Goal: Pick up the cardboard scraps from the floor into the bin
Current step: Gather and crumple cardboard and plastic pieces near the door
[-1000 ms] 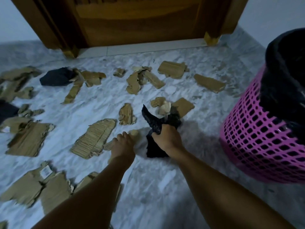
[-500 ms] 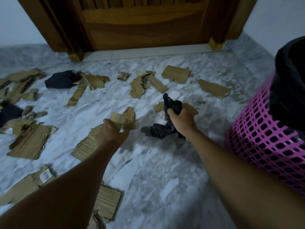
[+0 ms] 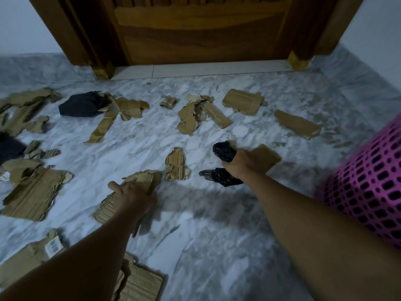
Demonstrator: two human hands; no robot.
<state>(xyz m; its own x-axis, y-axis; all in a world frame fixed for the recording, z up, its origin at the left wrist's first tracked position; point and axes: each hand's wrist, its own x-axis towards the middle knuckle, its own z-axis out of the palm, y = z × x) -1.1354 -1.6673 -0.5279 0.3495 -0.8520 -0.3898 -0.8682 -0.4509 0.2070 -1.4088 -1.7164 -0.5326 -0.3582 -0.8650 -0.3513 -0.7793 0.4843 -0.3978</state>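
Clenching round a crumpled black plastic bag [image 3: 224, 151], the fingers of the right hand [image 3: 243, 165] are gripping it at centre right, near the pink bin [image 3: 368, 187]. The left hand [image 3: 132, 192] is curling its fingers over a corrugated cardboard scrap [image 3: 144, 180] at lower centre. A smaller scrap [image 3: 176, 165] is lying just beyond those fingers on the marble floor [image 3: 217, 246].

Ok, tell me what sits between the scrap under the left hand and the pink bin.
Only the right hand, gripping a crumpled black bag, and its forearm cross that path; otherwise just floor to the bin.
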